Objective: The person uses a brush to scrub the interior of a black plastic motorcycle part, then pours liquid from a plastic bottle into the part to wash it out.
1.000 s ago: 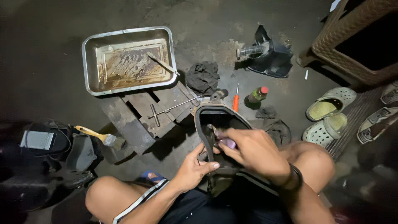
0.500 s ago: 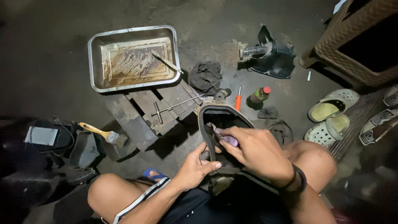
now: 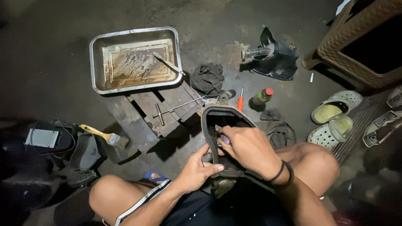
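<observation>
An improvised floor-level repair workshop, dimly lit, on a stained concrete floor (image 3: pixel 50 62). An oil-smeared metal drain pan (image 3: pixel 97 62) sits beside greasy wooden blocks (image 3: pixel 138 113) carrying a T-handle wrench (image 3: pixel 178 108). An orange screwdriver (image 3: pixel 240 102), a paintbrush (image 3: pixel 102 136), dirty rags (image 3: pixel 208 78) and a black plastic engine part (image 3: pixel 274 56) lie scattered around. Worn sandals (image 3: pixel 335 119) and a wicker chair (image 3: pixel 360 46) suggest a household yard or garage.

A greasy rectangular metal tray (image 3: pixel 97 62) sits above weathered wooden blocks (image 3: pixel 142 111); a red-handled screwdriver (image 3: pixel 240 102) lies beside a red-capped green bottle (image 3: pixel 260 97)
</observation>
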